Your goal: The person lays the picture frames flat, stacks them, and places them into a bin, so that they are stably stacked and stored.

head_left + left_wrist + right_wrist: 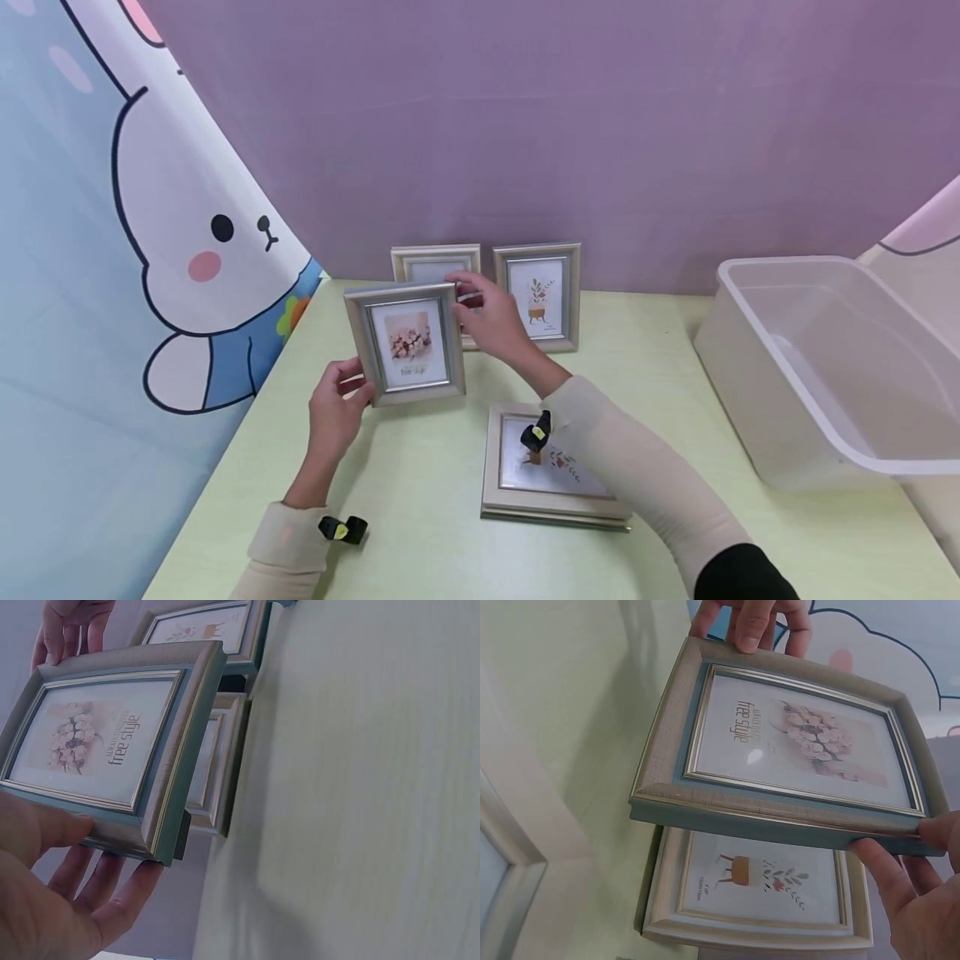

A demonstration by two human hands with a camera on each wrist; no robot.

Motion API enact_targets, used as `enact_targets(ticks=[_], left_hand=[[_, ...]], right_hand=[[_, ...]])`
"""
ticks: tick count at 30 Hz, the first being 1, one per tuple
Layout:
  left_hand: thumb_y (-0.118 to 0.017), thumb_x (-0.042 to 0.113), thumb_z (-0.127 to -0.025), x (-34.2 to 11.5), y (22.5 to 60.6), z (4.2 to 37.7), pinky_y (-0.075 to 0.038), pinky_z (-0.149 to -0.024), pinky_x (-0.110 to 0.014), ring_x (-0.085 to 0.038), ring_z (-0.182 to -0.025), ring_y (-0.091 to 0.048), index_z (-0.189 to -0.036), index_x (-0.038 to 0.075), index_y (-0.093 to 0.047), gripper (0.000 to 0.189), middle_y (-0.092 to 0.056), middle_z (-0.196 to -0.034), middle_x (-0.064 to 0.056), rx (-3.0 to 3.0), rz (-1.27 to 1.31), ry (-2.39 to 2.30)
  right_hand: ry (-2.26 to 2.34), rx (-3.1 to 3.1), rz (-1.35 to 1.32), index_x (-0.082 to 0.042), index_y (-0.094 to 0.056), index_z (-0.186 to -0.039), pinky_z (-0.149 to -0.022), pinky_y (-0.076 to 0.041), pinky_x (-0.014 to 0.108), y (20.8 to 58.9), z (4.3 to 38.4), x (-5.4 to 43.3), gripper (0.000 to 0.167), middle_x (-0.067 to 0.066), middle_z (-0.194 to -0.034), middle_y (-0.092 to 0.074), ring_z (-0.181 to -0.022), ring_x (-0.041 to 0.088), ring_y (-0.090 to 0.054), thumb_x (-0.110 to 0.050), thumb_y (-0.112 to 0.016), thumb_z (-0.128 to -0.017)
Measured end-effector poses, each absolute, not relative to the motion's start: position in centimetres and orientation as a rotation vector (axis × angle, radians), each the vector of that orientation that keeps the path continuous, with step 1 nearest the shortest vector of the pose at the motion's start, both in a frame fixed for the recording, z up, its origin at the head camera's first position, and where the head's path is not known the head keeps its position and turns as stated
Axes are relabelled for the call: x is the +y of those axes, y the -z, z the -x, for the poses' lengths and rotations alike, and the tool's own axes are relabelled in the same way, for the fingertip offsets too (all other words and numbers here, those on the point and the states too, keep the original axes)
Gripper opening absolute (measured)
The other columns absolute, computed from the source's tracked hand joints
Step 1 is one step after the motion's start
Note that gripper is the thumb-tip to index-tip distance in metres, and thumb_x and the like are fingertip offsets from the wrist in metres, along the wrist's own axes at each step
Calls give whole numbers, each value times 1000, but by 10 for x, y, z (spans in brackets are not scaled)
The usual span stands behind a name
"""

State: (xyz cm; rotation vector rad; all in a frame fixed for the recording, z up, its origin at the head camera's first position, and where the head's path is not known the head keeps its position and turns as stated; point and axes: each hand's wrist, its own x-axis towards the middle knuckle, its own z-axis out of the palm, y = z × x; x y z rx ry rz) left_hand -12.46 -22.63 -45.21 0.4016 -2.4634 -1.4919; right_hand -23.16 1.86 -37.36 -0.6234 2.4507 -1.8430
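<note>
Both hands hold a picture frame with a flower photo, upright and slightly tilted above the table. The left hand grips its lower left edge, thumb on the front and fingers behind, as the left wrist view shows. My right hand pinches the upper right edge. Behind stand two more frames: a cream frame, mostly covered by the held one, and a grey-beige frame with a potted-plant print. Near the right forearm a stack of frames lies flat, partly hidden by the sleeve.
A white plastic bin stands on the right side of the pale green table. A purple backdrop rises behind the table, and a cartoon-printed cloth hangs at the left.
</note>
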Motion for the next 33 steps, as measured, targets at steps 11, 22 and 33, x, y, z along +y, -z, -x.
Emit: enact_targets(ticks=[11,22,33], left_hand=[[-68,3,-96,-210,439,125,-61,-84,-24,-30,-114,-66,-135,8,-54,42,-65,-133,-13,-2455,-230,1337],[-70,4,-95,-202,423,127,-63,-82,-49,-30,-105,-69,-134,8,-59,41,-69,-126,-12,-2450,-84,1203],[-70,3,-95,-193,405,135,-63,-76,-47,-30,-102,-69,-134,5,-62,40,-67,-123,-15,-2476,107,1054]], right_hand=[[2042,2297,530,-17,-63,-136,-73,-65,35,370,232,41,44,12,-119,-63,-104,29,-69,-4,-64,-94],[2158,2224,548,-14,-61,-135,-70,-65,39,379,226,66,44,15,-114,-63,-91,24,-68,0,-65,-94],[2291,2072,461,-3,-51,-129,-74,-64,50,384,214,90,44,14,-106,-58,-87,17,-63,11,-62,-88]])
